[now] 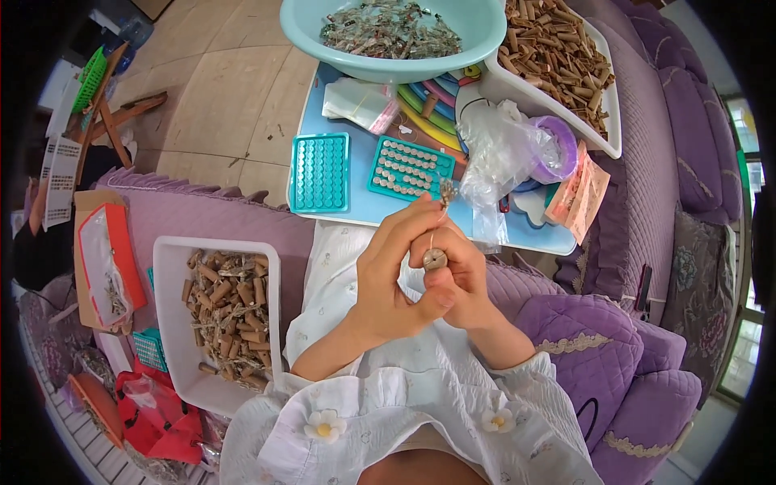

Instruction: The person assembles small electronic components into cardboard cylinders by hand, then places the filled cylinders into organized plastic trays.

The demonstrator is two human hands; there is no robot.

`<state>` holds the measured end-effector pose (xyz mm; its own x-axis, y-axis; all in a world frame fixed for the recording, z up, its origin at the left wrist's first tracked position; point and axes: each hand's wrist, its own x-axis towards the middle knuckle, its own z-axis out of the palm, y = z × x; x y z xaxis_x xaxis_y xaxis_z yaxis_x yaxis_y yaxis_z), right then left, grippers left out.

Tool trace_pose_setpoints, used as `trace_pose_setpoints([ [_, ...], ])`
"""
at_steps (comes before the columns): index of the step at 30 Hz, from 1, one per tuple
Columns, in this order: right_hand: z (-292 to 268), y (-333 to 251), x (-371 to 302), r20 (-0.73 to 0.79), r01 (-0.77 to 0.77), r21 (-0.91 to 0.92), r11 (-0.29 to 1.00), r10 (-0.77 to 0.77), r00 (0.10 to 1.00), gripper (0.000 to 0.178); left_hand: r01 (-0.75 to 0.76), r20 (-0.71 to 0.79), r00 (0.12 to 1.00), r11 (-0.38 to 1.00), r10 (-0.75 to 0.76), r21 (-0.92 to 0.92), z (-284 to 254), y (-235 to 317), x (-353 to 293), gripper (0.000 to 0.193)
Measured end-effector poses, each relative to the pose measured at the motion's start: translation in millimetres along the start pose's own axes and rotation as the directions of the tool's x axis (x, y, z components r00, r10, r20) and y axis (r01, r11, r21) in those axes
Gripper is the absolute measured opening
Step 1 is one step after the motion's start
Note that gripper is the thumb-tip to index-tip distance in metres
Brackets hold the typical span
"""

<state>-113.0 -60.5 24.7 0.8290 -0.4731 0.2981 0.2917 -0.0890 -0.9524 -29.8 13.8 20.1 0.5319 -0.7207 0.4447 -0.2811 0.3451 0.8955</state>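
Both hands are together in front of my lap. My right hand [462, 284] pinches a small round greyish-beige piece [435, 259] with a dark hole in its face; how long it is behind the fingers is hidden. A thin pale thread runs up from it to a small twisted thread bundle [447, 191], which sticks out at the fingertips of my left hand [392, 271]. The left fingers are closed beside the bundle, and the left thumb meets the right one below the round piece. Just beyond lies a teal tray [445, 166] holding rows of small round discs.
A second teal tray [320, 172] lies on the blue table [368, 212], near clear bags [493, 174] and a purple tub [558, 145]. A turquoise basin [299, 32] and a white bin of brown tubes [614, 121] stand behind. Another white bin [174, 323] holds corded brown cylinders at left.
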Motion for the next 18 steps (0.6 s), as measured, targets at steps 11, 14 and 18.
trace_pose_setpoints([
  [11, 59, 16, 11, 0.272, 0.137, -0.407, 0.903, -0.023, 0.962, 0.030, 0.359, -0.319, 0.848, 0.902, -0.423, -0.240, -63, 8, -42, 0.014],
  [14, 65, 8, 18, 0.376, 0.062, -0.292, 0.954, 0.055, 0.925, 0.035, 0.296, -0.471, 0.830, 0.952, -0.299, -0.083, -83, 12, -59, 0.017],
  [18, 23, 0, 43, 0.426, -0.076, -0.302, 0.950, 0.206, 0.881, 0.040, 0.578, -0.609, 0.689, 0.805, -0.392, 0.135, -152, 42, -98, 0.019],
])
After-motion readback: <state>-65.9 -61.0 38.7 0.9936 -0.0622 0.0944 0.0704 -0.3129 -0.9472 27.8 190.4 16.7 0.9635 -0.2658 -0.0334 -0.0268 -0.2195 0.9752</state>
